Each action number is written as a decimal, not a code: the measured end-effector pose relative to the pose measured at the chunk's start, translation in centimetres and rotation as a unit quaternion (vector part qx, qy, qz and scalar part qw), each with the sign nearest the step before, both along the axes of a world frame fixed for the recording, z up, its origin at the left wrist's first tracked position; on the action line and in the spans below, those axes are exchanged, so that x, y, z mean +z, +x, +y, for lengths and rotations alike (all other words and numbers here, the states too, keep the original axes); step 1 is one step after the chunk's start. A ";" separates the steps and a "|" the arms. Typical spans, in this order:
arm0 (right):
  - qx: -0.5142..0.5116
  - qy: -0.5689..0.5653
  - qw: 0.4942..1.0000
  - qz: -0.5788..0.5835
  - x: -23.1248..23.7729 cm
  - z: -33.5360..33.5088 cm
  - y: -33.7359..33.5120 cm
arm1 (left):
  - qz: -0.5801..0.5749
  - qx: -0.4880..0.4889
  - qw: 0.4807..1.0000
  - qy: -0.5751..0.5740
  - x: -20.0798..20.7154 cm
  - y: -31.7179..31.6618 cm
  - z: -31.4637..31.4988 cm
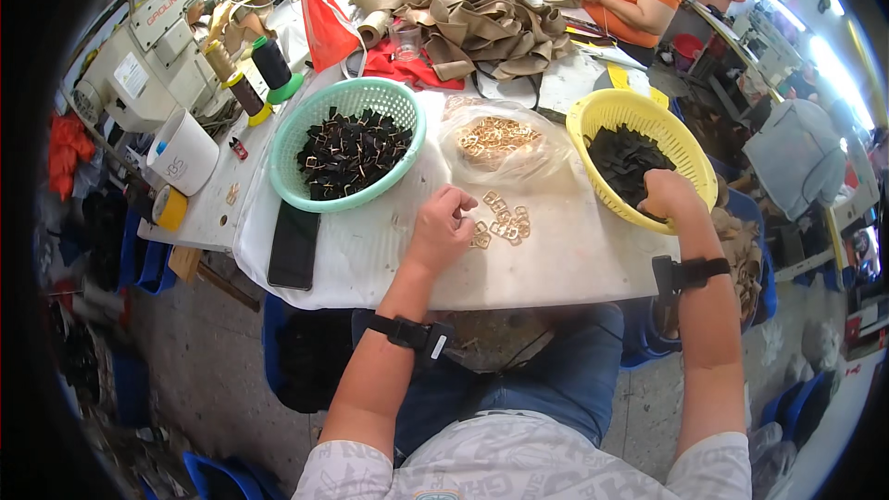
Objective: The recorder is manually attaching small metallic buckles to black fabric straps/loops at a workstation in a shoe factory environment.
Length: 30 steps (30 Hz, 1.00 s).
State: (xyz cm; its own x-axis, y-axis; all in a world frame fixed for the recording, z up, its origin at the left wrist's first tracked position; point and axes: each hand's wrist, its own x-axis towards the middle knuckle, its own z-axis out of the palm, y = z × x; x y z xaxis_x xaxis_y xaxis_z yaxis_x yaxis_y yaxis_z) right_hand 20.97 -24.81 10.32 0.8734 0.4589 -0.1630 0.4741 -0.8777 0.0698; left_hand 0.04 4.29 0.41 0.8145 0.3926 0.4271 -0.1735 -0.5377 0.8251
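your left hand (pixel 443 227) curls over the gold buckles (pixel 500 222) on the white table (pixel 565 259), fingertips pinched, likely on one buckle, though it's too small to tell. your right hand (pixel 669 196) dips into the yellow basket (pixel 619 111), closing on black straps (pixel 622 159). take one strap only and keep the buckle flat. a green basket (pixel 315 190) of finished pieces, a phone (pixel 294 245), a buckle bag (pixel 495 141) and tan webbing (pixel 482 23) crowd the bench.
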 end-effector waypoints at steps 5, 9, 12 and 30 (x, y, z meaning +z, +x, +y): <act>0.036 0.074 0.995 0.051 -0.2 0.1 0.7 | -0.045 0.111 0.986 -0.116 -2.2 0.7 0.7; 0.056 0.206 0.976 -0.032 -0.2 -1.0 1.7 | 0.043 0.067 0.990 -0.119 -1.5 -0.4 1.8; 0.049 0.286 0.951 -0.104 -0.1 -2.5 2.1 | 0.142 -0.042 0.988 -0.035 0.1 -2.3 2.4; 0.083 0.621 0.766 0.142 -7.5 7.4 -13.4 | 0.110 -0.037 0.975 -0.190 0.1 -2.2 -0.1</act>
